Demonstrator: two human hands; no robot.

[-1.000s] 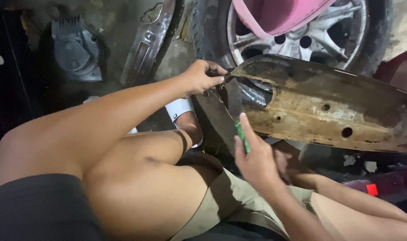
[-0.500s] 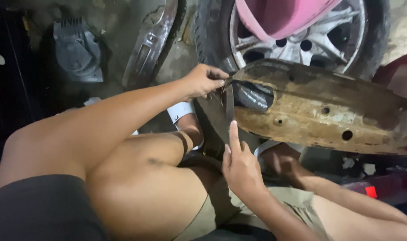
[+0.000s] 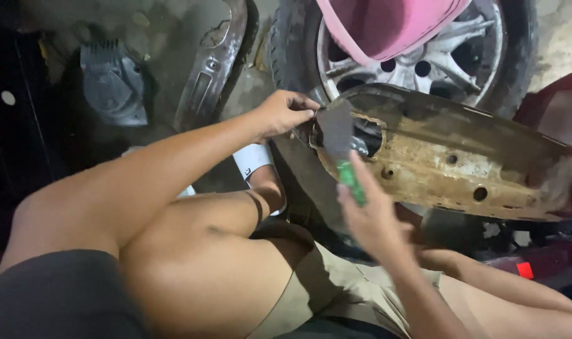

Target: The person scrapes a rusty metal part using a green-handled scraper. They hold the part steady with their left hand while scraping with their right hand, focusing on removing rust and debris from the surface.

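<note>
A long, rusty and muddy panel (image 3: 462, 163) with several holes lies across in front of a car wheel (image 3: 418, 56). My left hand (image 3: 283, 113) grips the panel's left end, fingers closed on its edge. My right hand (image 3: 371, 216) holds a putty knife (image 3: 341, 141) with a green handle, its wide grey blade raised against the panel's left end beside a dark opening. The hand is blurred with motion. My bare knees and khaki shorts fill the lower part of the view.
A pink plastic basin (image 3: 386, 25) rests on the wheel. A dark curved car part (image 3: 214, 63) and a grey ribbed part (image 3: 110, 81) lie on the dirty floor at upper left. A red body part (image 3: 559, 119) stands at right.
My right hand has come up from the lower panel edge, bringing the putty knife's blade onto the panel's left end. My left hand keeps its grip on the panel.
</note>
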